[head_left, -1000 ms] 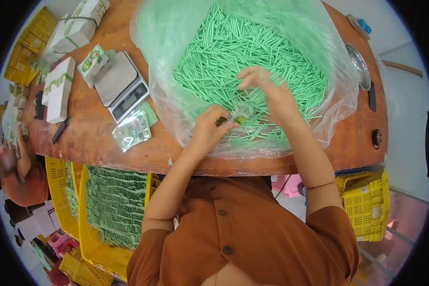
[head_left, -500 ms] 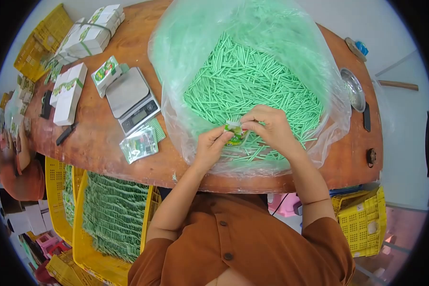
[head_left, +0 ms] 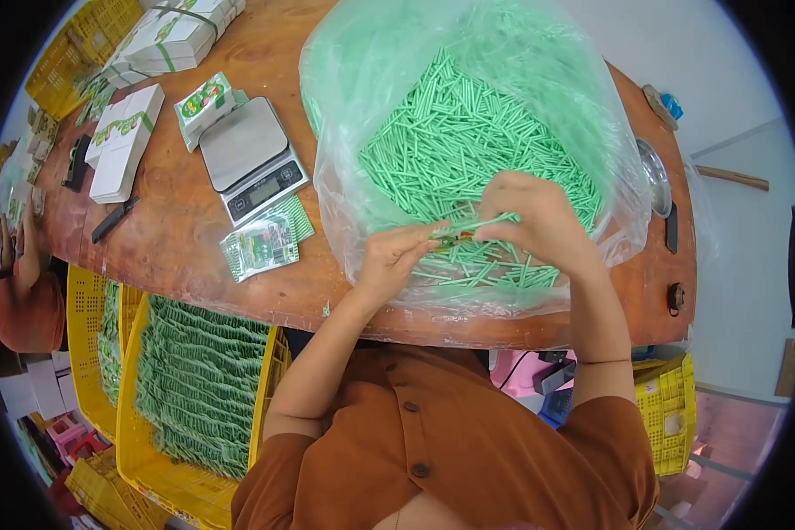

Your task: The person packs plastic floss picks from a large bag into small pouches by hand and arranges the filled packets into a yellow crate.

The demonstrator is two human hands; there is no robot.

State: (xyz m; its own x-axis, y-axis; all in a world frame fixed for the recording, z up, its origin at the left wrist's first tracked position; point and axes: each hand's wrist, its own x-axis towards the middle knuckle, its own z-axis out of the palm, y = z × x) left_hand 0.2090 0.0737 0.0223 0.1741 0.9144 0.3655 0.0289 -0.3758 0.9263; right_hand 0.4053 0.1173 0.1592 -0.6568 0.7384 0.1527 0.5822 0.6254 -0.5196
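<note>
A large clear plastic bag (head_left: 336,190) lies open on the wooden table, holding a heap of thin green sticks (head_left: 468,132). Over the heap's near side, my left hand (head_left: 396,258) pinches one end of a small green packet (head_left: 453,239). My right hand (head_left: 534,216) is closed at the packet's other end, with a green stick between its fingers. The packet is partly hidden by the fingers. Left of the bag stands a digital scale (head_left: 245,146), with flat printed packets (head_left: 263,245) at its near edge.
White boxes (head_left: 125,146) and a black cutter (head_left: 113,221) lie on the table (head_left: 185,256) at left. Yellow crates (head_left: 132,442) with green packets (head_left: 203,380) stand below its edge. A metal bowl (head_left: 652,177) is at right. Another person (head_left: 26,300) sits far left.
My right hand moved from over the heap to the packet and now has a stick in its fingers. The packet has tilted flatter. The whole view has shifted slightly.
</note>
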